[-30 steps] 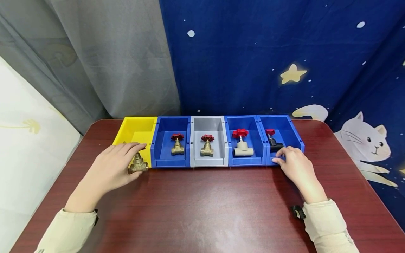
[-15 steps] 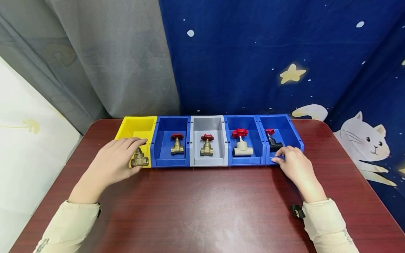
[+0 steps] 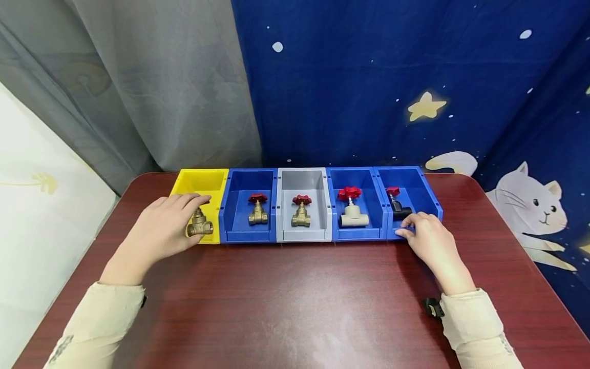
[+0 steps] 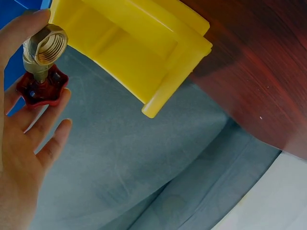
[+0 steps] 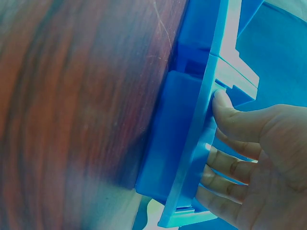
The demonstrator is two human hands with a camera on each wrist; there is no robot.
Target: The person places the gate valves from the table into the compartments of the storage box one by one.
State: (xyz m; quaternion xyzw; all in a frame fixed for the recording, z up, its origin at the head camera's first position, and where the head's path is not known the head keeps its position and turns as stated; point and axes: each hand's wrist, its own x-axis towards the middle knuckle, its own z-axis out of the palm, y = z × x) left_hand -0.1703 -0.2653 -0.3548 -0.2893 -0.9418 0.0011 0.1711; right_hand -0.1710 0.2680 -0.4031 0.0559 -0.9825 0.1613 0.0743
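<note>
My left hand holds a brass gate valve over the front of the yellow bin. In the left wrist view the thumb is at the threaded brass body, and the fingers lie along the dark red handwheel. My right hand rests at the front lip of the far-right blue bin, its fingers loosely bent. There, in the right wrist view, the thumb touches the rim. A black valve with a red handwheel lies in that bin, close to the fingertips.
Another blue bin and the grey bin each hold a brass gate valve. The second bin from the right holds a beige valve with a red handwheel. All bins stand in a row on the brown table, before curtains.
My left hand moves slightly away from me with the brass gate valve, farther over the yellow bin. My right hand stays in place.
</note>
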